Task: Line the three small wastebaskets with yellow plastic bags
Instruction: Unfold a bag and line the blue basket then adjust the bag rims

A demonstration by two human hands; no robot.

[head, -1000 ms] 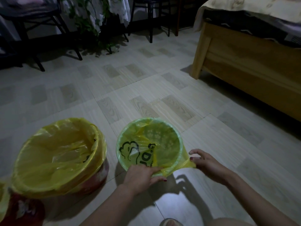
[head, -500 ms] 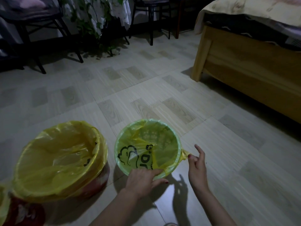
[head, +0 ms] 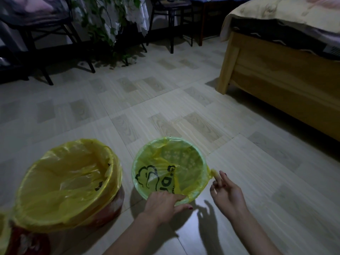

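Observation:
A small green wastebasket (head: pixel 170 142) stands on the floor, lined with a yellow plastic bag (head: pixel 165 173) printed in black. My left hand (head: pixel 162 202) presses on the bag at the near rim, fingers pinching the plastic. My right hand (head: pixel 227 192) is at the basket's right side, its fingertips holding a twisted yellow tail of the bag (head: pixel 214 173). To the left stands a larger red wastebasket (head: pixel 110 208) with a yellow bag (head: pixel 68 183) folded over its rim. A third lined basket (head: pixel 3 234) shows only at the bottom left corner.
A wooden bed frame (head: pixel 276 85) with bedding fills the right side. Dark chairs (head: pixel 173 24) and a leafy plant (head: pixel 108 28) stand along the far wall. Pale tiled floor (head: pixel 165 100) stretches between them and the baskets.
My right hand has drawn the stretched bag corner in toward the basket's right rim and turned upright, twisting it into a small tail. My left hand has stayed on the near rim.

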